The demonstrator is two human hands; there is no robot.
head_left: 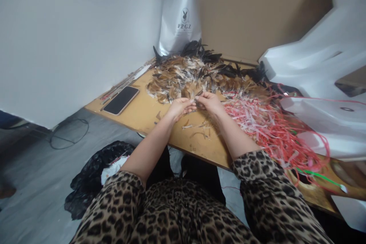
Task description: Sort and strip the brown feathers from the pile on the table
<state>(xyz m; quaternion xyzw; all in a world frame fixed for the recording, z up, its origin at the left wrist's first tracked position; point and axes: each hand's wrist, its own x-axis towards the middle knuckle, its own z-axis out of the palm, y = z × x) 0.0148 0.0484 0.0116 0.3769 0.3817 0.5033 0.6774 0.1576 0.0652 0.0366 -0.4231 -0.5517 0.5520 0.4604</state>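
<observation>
My left hand (182, 107) and my right hand (209, 101) meet over the wooden table, fingertips almost touching. Both are closed in a pinch on what looks like a small feather (198, 93), mostly hidden by the fingers. Just beyond them spreads a large pile of brown, white and black feathers (183, 72). Loose feather scraps (201, 126) lie on the tabletop close below my hands. To the right of my right hand is a tangled heap of red and pale pink strips (263, 126).
A phone (121, 100) lies on the wooden table (148, 116) at left. A silver bag (178, 15) stands behind the feathers. White moulded foam (305, 65) rises at right, near a green strip (321, 177). On the floor sits a black plastic bag (94, 175) and a cable (70, 137).
</observation>
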